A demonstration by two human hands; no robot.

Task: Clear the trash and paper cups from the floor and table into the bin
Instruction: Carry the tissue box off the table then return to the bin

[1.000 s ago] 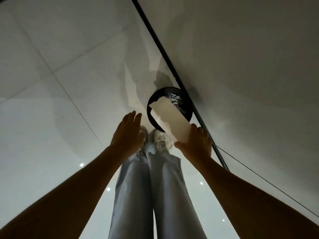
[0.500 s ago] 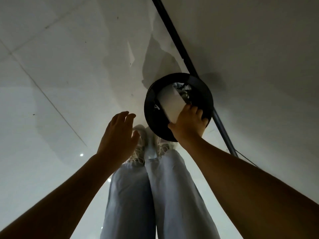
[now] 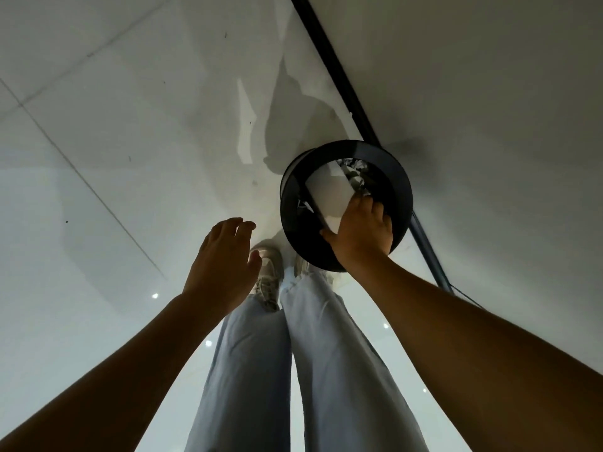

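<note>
A round black bin stands on the pale floor by the wall, right of my feet. My right hand reaches over its near rim and grips a white paper sheet, most of which sits inside the bin. Crumpled trash shows deeper in the bin behind the paper. My left hand hovers above my left shoe, fingers relaxed, holding nothing.
A dark baseboard strip runs along the foot of the grey wall behind the bin. My legs in light jeans and pale shoes stand just left of the bin. Glossy floor tiles spread out to the left.
My right hand has pushed the white paper from above the bin down into it. The view has come closer to the bin. My left hand stayed hovering, empty.
</note>
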